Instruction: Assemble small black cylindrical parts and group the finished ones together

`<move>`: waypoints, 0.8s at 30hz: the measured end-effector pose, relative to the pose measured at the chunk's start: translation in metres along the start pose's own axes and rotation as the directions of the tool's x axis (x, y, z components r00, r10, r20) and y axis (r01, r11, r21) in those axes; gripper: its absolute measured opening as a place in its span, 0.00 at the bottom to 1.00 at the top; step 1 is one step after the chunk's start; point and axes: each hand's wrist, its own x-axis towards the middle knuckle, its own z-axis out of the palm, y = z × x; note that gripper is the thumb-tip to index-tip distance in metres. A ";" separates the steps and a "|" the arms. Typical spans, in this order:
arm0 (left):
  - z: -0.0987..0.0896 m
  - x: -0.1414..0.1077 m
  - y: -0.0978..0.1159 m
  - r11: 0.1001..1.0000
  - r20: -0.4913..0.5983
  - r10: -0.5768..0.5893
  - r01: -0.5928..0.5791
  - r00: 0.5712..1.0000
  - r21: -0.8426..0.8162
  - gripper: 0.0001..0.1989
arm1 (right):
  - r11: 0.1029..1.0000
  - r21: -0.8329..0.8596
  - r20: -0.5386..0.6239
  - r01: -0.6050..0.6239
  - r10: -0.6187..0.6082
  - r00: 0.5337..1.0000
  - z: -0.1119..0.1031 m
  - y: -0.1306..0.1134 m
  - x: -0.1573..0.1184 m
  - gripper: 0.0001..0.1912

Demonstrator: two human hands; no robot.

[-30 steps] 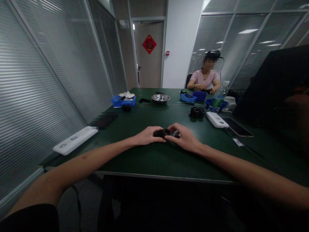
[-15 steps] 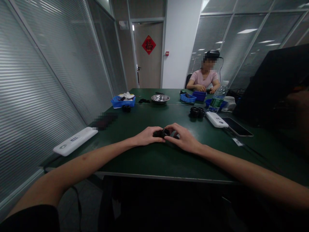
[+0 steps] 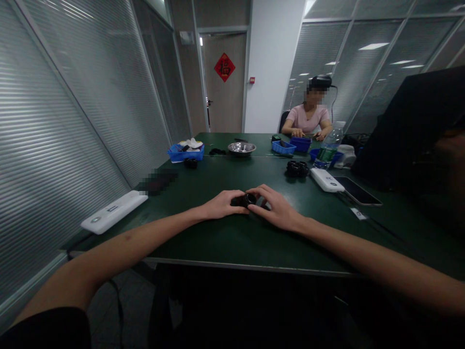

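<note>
Between my two hands, low over the green table (image 3: 225,242), is a glossy black part with a round, ring-like end (image 3: 250,199). My left hand (image 3: 222,205) pinches its left side, thumb and fingers closed around it. From the right, my right hand (image 3: 276,208) grips the ring-like end with the thumb in front and curved fingers behind. Fingers cover much of the part, and its exact kind cannot be made out. Several similar black round pieces (image 3: 297,168) stand in a cluster farther back on the right. Another black piece (image 3: 191,163) lies at the back left.
A blue basket (image 3: 176,156), a metal bowl (image 3: 241,152) and smaller blue bins (image 3: 283,150) stand farther back. Right of me are a water bottle (image 3: 327,150), a white power bank (image 3: 327,180) and a phone (image 3: 358,190). A white device (image 3: 114,211) lies left. Another person (image 3: 308,116) sits opposite.
The black part has turned slightly in my fingers, showing more of its ring-like end. My hands stay in nearly the same place. The person opposite has shifted a hand a little.
</note>
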 end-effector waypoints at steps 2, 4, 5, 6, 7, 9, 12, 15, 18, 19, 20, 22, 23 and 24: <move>0.000 0.000 0.001 1.000 0.000 0.008 -0.008 1.000 0.009 0.22 | 1.000 0.003 -0.011 0.000 0.000 1.000 0.000 0.001 0.000 0.17; 0.000 0.000 0.002 1.000 0.001 0.003 -0.003 1.000 0.012 0.22 | 1.000 0.002 -0.011 0.012 -0.012 1.000 0.000 0.001 0.000 0.17; 0.000 0.000 0.002 1.000 0.003 -0.004 0.004 1.000 0.015 0.22 | 1.000 0.002 -0.007 0.024 -0.024 1.000 -0.001 0.000 0.000 0.17; 0.000 0.000 0.001 1.000 0.004 -0.011 0.011 1.000 0.017 0.22 | 0.999 0.001 -0.002 0.036 -0.036 0.999 -0.001 -0.001 0.000 0.18; 0.000 0.000 0.001 1.000 0.002 -0.015 0.015 1.000 0.020 0.21 | 0.999 0.001 0.006 0.048 -0.048 0.999 -0.002 -0.002 -0.001 0.18; 0.001 0.000 -0.001 1.000 -0.004 -0.016 0.016 1.000 0.024 0.21 | 0.998 0.002 0.023 0.066 -0.066 0.998 -0.003 -0.005 -0.001 0.19; 0.000 0.000 -0.003 1.000 -0.003 -0.020 0.020 1.000 0.018 0.22 | 0.998 -0.001 0.041 0.058 -0.058 0.997 -0.004 -0.007 -0.002 0.20; 0.000 0.000 -0.004 0.999 0.008 -0.031 0.030 1.000 0.009 0.21 | 0.999 -0.004 0.037 0.031 -0.031 0.999 -0.003 -0.006 -0.002 0.21; -0.001 0.000 -0.002 0.999 0.002 -0.027 0.027 1.000 0.018 0.21 | 0.999 -0.012 0.029 0.042 -0.042 0.999 -0.002 -0.004 -0.001 0.20; -0.001 0.000 -0.002 0.999 0.000 -0.028 0.028 1.000 0.020 0.21 | 0.998 -0.016 0.029 0.055 -0.055 0.998 -0.002 -0.003 -0.001 0.20; -0.001 0.000 -0.001 0.999 0.000 -0.030 0.030 1.000 0.022 0.21 | 0.997 -0.019 0.029 0.070 -0.069 0.997 -0.003 -0.003 -0.001 0.19; -0.001 0.000 -0.001 0.999 0.000 -0.036 0.036 0.999 0.026 0.21 | 0.995 -0.022 0.037 0.094 -0.093 0.995 -0.003 -0.003 -0.001 0.20; -0.001 0.000 -0.001 0.999 -0.002 -0.036 0.036 0.999 0.028 0.21 | 0.995 -0.022 0.041 0.102 -0.101 0.994 -0.004 -0.004 -0.001 0.20; 0.000 0.000 -0.001 0.999 -0.003 -0.031 0.031 1.000 0.030 0.21 | 0.994 -0.022 0.044 0.108 -0.106 0.993 -0.004 -0.004 -0.001 0.20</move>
